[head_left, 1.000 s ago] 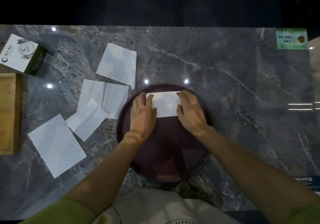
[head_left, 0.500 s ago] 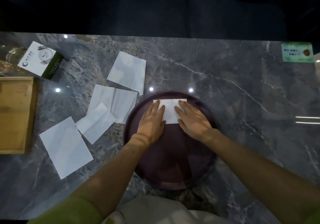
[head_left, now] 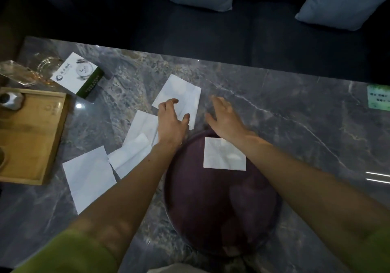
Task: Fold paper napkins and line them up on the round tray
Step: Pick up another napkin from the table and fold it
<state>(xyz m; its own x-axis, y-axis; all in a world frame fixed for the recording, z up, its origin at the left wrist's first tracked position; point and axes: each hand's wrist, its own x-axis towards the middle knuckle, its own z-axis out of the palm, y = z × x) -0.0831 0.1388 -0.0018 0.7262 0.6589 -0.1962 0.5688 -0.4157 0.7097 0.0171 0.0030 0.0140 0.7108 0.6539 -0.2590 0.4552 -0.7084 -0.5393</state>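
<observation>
Looking down from the head camera: we see one folded napkin [head_left: 224, 154] lying flat as a rectangle in the far half of the round tray [head_left: 200, 205]. It is the only paper on the tray.
Left hand [head_left: 171, 123]: just beyond the tray's far left rim, fingers spread and lightly curved over the near corner of the far napkin [head_left: 181, 90]. It pinches nothing that we can see, and we cannot tell whether the fingertips touch the paper.
Right hand [head_left: 224, 118]: just beyond the tray's far rim and above the bare table [head_left: 295, 125], fingers spread, blurred, holding nothing.
Loose napkins: the far napkin lies just past the tray's far left rim. The overlapping napkins [head_left: 143, 129] lie just left of the tray. The flat napkin [head_left: 88, 175] lies farther left of the tray.
Step in hand: we judge that one napkin is done and placed, and that both hands are going for the next sheet, the far napkin.
Next move: we would pinch that sheet at its near edge, draw it toward the tray, and fold it to match the rectangle. Then we would lay it beside the folded napkin, edges parallel, so a row begins.
Other things: a wooden box [head_left: 29, 137] sits well left of the tray, with a printed carton [head_left: 78, 76] beyond it.
</observation>
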